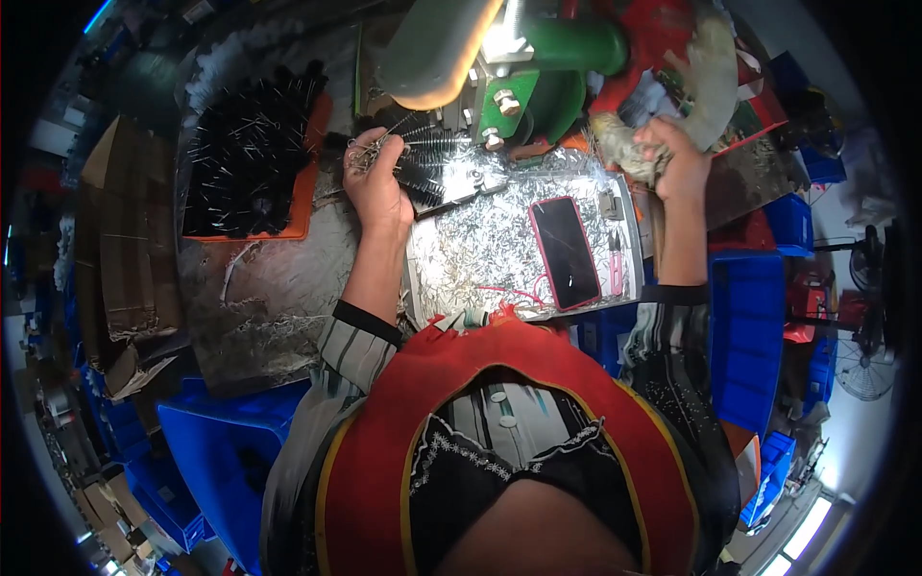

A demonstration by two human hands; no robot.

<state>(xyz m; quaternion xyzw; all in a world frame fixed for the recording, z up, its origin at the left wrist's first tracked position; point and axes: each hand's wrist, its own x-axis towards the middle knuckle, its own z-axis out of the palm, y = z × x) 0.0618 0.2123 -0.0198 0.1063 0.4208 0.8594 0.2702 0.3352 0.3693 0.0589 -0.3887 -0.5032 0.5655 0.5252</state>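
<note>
My left hand is closed around the looped wire ends of several black twisted-wire brushes. Their bristles fan out to the right, beside the base of a green machine. On the machine's other side, my right hand grips a cloth-wrapped lever, pale and worn. A metal tray strewn with short wire clippings lies below the machine, between my forearms. Whatever the brushes touch at the machine is partly hidden by bristles and glare.
On the left an orange bin is heaped with black brushes. A phone in a pink case and pink-handled snips lie on the tray. Cardboard stands at far left. Blue bins flank me. A lamp hangs overhead.
</note>
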